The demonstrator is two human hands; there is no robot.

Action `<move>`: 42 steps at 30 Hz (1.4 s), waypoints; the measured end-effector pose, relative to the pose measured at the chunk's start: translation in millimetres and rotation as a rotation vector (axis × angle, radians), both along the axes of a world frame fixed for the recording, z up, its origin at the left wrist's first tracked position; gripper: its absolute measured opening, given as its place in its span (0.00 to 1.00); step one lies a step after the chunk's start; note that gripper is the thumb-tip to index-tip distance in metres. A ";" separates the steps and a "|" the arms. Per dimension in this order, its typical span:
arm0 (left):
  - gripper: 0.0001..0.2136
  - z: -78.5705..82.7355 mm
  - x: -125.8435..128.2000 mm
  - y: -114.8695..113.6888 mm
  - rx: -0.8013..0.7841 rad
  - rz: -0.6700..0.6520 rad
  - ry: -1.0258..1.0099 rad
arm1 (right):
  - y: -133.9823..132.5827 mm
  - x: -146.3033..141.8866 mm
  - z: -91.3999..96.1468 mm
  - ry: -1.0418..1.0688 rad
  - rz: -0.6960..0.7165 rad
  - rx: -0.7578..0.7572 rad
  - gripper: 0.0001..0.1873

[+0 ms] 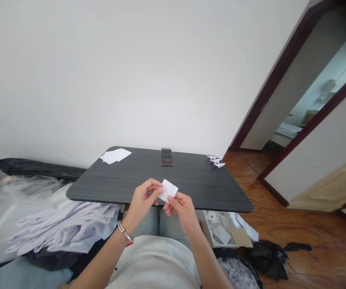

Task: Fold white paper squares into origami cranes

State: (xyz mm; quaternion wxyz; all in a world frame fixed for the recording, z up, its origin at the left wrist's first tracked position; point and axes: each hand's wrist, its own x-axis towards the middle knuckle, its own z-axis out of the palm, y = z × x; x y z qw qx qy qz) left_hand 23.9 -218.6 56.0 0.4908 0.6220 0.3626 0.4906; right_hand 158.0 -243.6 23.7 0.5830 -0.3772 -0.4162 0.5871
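Both hands hold one small white folded paper [169, 188] just above the near edge of the dark grey table [191, 180]. My left hand [144, 196] pinches its left side with fingers closed; a metal bangle sits on that wrist. My right hand [180, 204] pinches the lower right part of the paper. Several small folded white paper pieces [216, 161] lie at the table's far right corner. A loose stack of white paper slips [115, 155] lies at the far left corner.
A phone [166, 156] lies at the table's far edge. A heap of white paper sheets [64, 226] lies left of my lap. A cardboard box with paper bits [223, 233] and a black bag [269, 257] sit on the wooden floor at right, near an open doorway.
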 end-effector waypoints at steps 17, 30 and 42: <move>0.09 0.6 0.6 4.9 -0.053 0.092 -0.097 | -1.5 0.3 2.8 -0.027 0.044 0.049 0.19; 0.08 -3.1 -0.2 3.4 -0.060 0.047 -0.080 | 1.0 -0.7 -5.0 -0.227 -0.057 0.118 0.16; 0.07 -1.0 -0.6 -0.7 -0.029 0.017 -0.034 | 1.4 -1.7 -5.8 -0.177 -0.090 0.130 0.14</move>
